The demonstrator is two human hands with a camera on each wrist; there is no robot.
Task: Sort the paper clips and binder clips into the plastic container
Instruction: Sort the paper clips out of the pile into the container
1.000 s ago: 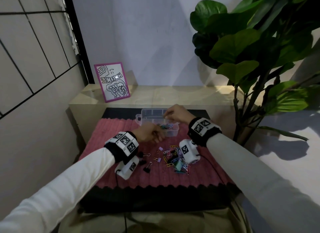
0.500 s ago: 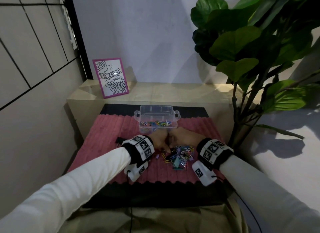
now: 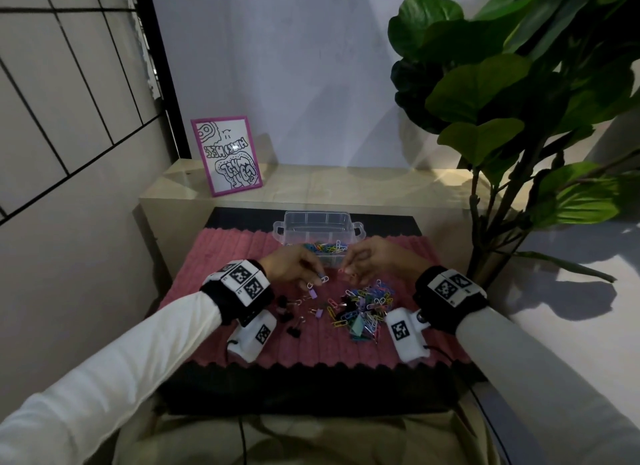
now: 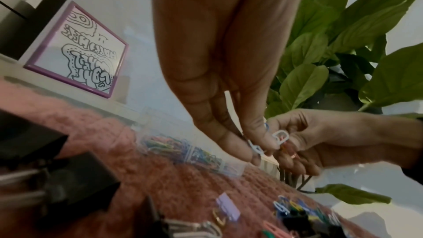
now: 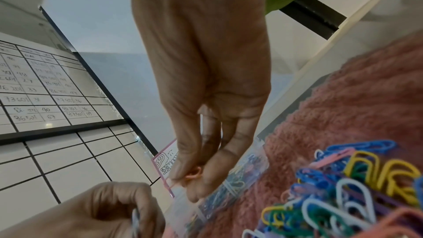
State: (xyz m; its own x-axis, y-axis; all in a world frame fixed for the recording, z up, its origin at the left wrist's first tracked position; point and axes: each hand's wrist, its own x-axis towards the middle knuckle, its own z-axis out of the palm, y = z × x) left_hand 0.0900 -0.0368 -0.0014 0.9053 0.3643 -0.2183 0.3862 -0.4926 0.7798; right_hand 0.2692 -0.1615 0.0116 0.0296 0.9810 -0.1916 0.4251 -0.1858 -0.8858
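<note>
Paper clips (image 3: 367, 300) in many colours lie tangled in a loose pile at the lower centre of the head view, on a pink ribbed mat (image 3: 221, 253) that likely keeps small pieces from sliding about. Just left of the pile lie a few binder clips (image 3: 294, 330), black and lilac, a little apart from one another.

Behind the pile, towards the middle of the frame, stands the clear plastic container (image 3: 318, 222), open at the top. Its near compartment already holds a layer of coloured paper clips; the compartments behind look empty, though the view is dim. It stands within easy reach of both hands, so each trip is short.

Both hands hover between the pile and the container, close together. The left hand (image 3: 292, 265) pinches a few pale blue and white paper clips between thumb and fingers (image 4: 242, 148). The right hand (image 3: 372, 260) pinches a pink paper clip at the tips of its fingers (image 5: 183, 167). The fine pinch suits such thin wire pieces, and seems meant to carry them to the near compartment.

A framed drawing (image 3: 227, 154) leans at the upper left, and a leafy plant (image 3: 512, 83) fills the right.
</note>
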